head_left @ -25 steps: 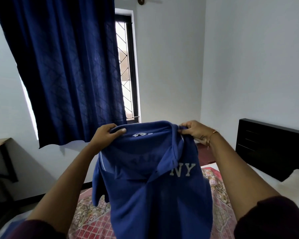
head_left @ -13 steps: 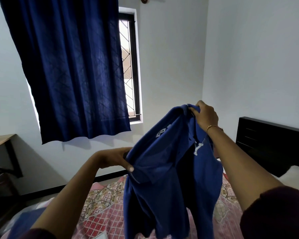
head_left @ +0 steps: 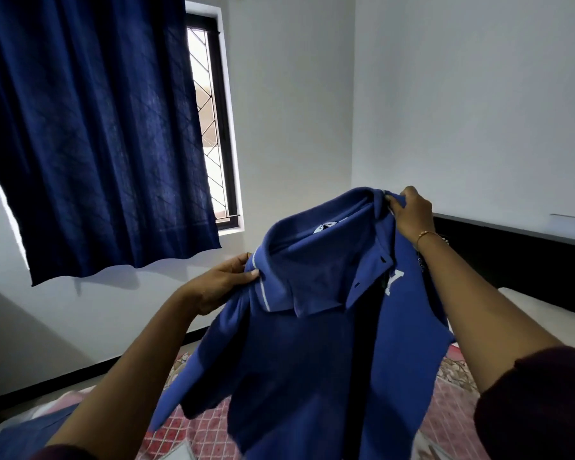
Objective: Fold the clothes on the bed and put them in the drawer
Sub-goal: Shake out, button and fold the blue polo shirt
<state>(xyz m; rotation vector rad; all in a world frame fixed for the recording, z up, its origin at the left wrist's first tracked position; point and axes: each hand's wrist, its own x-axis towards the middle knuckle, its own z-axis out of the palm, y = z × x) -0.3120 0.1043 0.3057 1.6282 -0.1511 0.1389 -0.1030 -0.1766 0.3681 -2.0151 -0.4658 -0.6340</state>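
Above the patterned bed [head_left: 210, 429], both hands grip a blue polo shirt [head_left: 312, 360]: left hand [head_left: 224, 282], right hand [head_left: 412, 210].

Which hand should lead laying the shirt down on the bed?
Probably left. The left hand grips the blue polo shirt at the shoulder by the collar, lower and nearer the patterned bedspread. The right hand pinches the far shoulder higher up, so it would follow.

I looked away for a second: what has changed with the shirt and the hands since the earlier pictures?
The blue collared polo shirt has been turned, so its open collar and inner label now face the camera. The left hand dropped and the right hand rose. Both hands still grip the shirt's shoulders, above the patterned red bedspread.
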